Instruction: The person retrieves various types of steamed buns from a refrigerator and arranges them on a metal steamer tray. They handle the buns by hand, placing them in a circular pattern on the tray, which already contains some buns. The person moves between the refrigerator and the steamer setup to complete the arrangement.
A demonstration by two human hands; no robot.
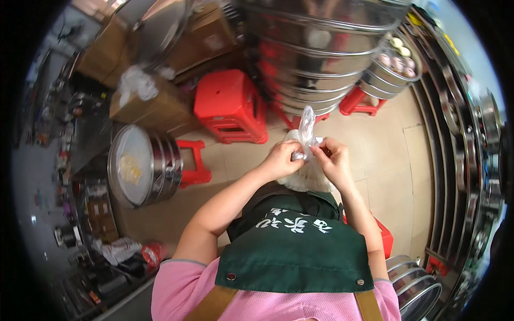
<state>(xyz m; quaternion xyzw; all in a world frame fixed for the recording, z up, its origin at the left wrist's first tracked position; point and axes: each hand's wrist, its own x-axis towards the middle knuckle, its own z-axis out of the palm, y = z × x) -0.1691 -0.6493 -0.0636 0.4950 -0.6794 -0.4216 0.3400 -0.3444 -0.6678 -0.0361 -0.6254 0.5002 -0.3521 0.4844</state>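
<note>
A clear plastic bag with pale contents rests against the lap of a green apron. My left hand pinches gathered plastic at the left of the bag's neck. On the other side of the neck, my right hand grips more of the thin film between thumb and fingers. The twisted top of the bag stands up between both hands. What exactly lies inside the bag cannot be told.
Ahead rises a tall stack of metal steamers. A red plastic stool stands front left, near cardboard boxes. Cloth-lined steamers sit at left; a smaller steamer with buns is front right. Shelves line the right.
</note>
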